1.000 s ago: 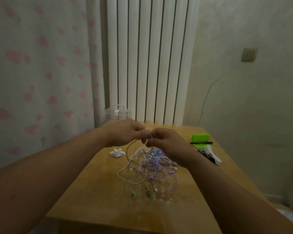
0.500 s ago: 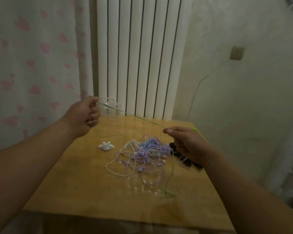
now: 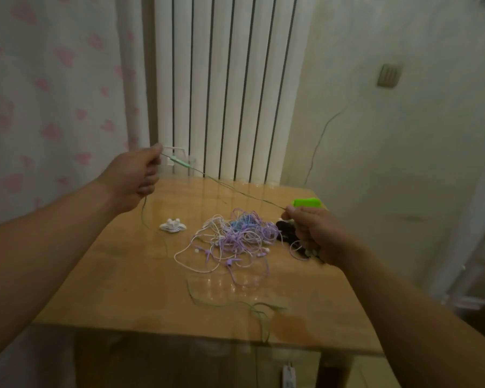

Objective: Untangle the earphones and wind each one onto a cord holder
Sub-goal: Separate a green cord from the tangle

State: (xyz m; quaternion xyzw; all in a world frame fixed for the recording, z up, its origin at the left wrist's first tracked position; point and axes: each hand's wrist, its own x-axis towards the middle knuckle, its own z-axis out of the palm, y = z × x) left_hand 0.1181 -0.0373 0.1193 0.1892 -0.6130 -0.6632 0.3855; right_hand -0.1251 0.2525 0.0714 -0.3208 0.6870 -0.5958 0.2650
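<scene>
I am holding the green earphone cord (image 3: pixel 235 191) taut above the tangle (image 3: pixel 235 236), my left grip (image 3: pixel 135 175) pinching it far-left of the tangle and my right grip (image 3: pixel 314 233) pinching it just right, and I judge I should be drawing its slack tail clear slowly, without snagging.

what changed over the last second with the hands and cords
The left hand swung up and left and the right hand drew right, pulling the green cord out of the tangle and taut between them. Its loose end now trails near the table front. Both still pinch it. The tangle and the wound white earphone stayed put.
</scene>
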